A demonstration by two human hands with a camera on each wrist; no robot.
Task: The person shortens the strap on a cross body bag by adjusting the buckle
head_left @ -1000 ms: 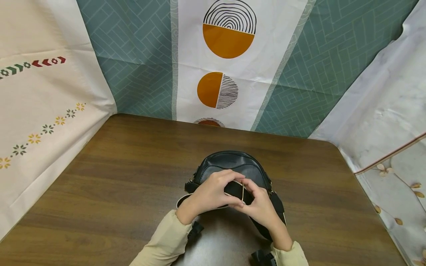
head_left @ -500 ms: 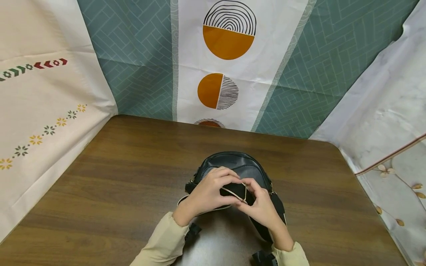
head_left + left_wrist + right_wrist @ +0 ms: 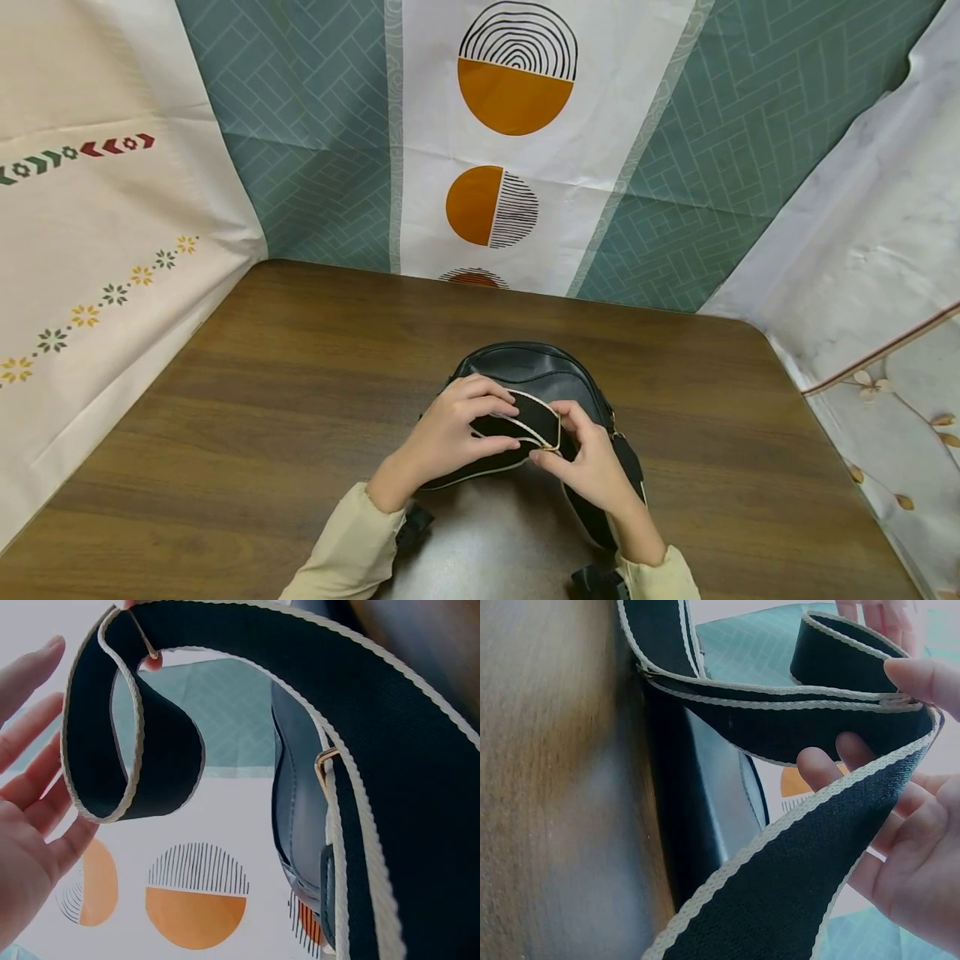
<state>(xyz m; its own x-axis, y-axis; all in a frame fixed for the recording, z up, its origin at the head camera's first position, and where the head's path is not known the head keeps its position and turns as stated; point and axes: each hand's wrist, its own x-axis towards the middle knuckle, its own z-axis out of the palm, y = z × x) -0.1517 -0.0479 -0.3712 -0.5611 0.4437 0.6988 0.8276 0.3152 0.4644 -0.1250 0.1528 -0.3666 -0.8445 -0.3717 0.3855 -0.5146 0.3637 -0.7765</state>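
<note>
A black bag [image 3: 525, 362] lies on the table, its rounded side toward the wall. Its wide black strap [image 3: 420, 742], edged in cream braid, arches up in front of it. My right hand [image 3: 588, 462] pinches the strap at a thin gold-coloured slider [image 3: 558, 433], thumb on the near side. Left of that slider the strap curls into a loop [image 3: 165, 750]. My left hand [image 3: 450, 429] is beside this loop with thumb and fingers parted; in the left wrist view its fingers are spread, fingertips right at the loop's edge. A second gold-coloured metal piece [image 3: 322, 769] shows on the strap near the bag.
The brown wooden table [image 3: 262, 417] extends around the bag on all sides. A green and white patterned cloth [image 3: 322, 167] hangs behind its back edge. Pale cloths hang at the left [image 3: 112, 292] and right [image 3: 862, 250].
My left hand has drawn away to the left from the right hand, its thumb and fingers now apart from the slider. More of the strap loop shows. The right hand stays nearly in place.
</note>
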